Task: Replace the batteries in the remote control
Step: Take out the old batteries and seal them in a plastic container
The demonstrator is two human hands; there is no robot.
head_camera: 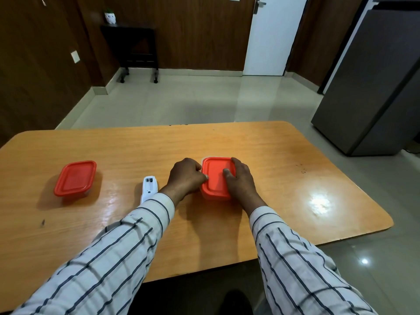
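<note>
Presently, a red-lidded container [216, 178] standing on the wooden table [261, 155] is grasped from both sides. The left hand [185, 176] is closed against the container's left edge, its fingers curled together and its thumb pressed on the lid's left rim. The right hand [241, 178] is laid over the container's right edge, its fingers bent down onto the lid and its thumb resting on the lid's top surface; whether the lid is being gripped or only pressed cannot be told. Both wrists are covered by white sleeves [136, 235] with dark stripes.

The remote control [148, 187] is seen lying flat on the table just left of the container, beside the left wrist, its near end hidden under the left sleeve. It is turned back-side up, with the battery compartment uncovered at its far end; whether batteries sit inside is too small to tell. A second red-lidded container [76, 178] is placed well to the left of the first container, beyond the remote, with its lid closed.
</note>
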